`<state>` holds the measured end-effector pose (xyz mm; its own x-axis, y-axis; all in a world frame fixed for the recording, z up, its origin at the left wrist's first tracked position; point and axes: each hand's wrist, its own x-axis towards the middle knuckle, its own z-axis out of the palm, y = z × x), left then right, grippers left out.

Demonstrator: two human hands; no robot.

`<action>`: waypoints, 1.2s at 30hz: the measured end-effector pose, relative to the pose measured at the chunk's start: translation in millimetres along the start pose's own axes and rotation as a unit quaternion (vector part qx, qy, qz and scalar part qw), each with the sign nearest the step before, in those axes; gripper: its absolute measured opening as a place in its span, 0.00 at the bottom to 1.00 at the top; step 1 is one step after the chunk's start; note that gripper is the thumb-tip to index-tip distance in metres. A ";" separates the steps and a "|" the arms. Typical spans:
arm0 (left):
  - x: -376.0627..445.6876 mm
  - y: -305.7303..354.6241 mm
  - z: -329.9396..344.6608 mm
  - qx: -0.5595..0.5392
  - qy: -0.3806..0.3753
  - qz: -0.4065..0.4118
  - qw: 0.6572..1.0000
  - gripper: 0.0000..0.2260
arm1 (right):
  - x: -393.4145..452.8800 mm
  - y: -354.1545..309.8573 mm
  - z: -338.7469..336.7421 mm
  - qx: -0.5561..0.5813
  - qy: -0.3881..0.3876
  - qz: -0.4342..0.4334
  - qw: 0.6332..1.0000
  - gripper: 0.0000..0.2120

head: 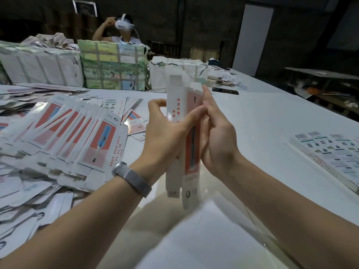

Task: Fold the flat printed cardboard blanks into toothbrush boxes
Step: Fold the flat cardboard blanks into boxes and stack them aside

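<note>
Both of my hands meet above the white table in the head view, holding one partly folded toothbrush box upright between them. My left hand wraps the box from the left, thumb lying across its red-and-white printed front, the index finger curled free near the upper left edge. My right hand presses against the box's right side with fingers extended up along the edge, and the left thumb tip touches those fingers. The box's top flaps stand open above the fingertips; its lower end hangs just over the table's near edge. A metal mesh watch band circles my left wrist.

To the left, a fanned heap of flat printed blanks covers the tabletop, red panels facing up. On the right, near the table's edge, finished boxes lie side by side, barcode sides up. Wrapped bundles of stock line the far side of the table. Behind them sits a person wearing a white headset, one hand raised to it.
</note>
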<state>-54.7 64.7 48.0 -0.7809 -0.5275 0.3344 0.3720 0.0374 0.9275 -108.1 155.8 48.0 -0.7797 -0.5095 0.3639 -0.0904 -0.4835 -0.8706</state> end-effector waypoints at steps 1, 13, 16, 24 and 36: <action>2.3 0.3 -4.8 0.031 0.023 0.025 0.999 0.27 | 0.1 -1.7 1.1 0.024 -0.015 0.000 1.000 0.23; 9.0 1.8 -11.7 -0.045 -0.152 0.158 0.975 0.26 | 1.2 -10.5 -0.9 0.202 -0.083 0.078 0.973 0.22; 9.6 1.4 -11.0 -0.064 -0.166 0.117 0.977 0.18 | 2.4 -13.8 -2.9 0.127 -0.089 0.079 0.985 0.20; 8.1 -16.4 -4.1 -0.053 -0.197 0.042 0.978 0.10 | -3.2 -9.2 -4.1 -0.156 0.042 -0.050 0.986 0.08; 5.0 -17.2 -4.6 -0.086 -0.220 -0.015 0.972 0.24 | 6.0 -14.7 -10.2 -0.070 0.079 -0.047 0.993 0.11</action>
<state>-62.7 57.5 32.9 -0.9172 -0.1113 0.3826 0.3954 -0.1352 0.9085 -117.8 167.2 59.7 -0.8506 -0.3436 0.3981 -0.2430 -0.4145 -0.8770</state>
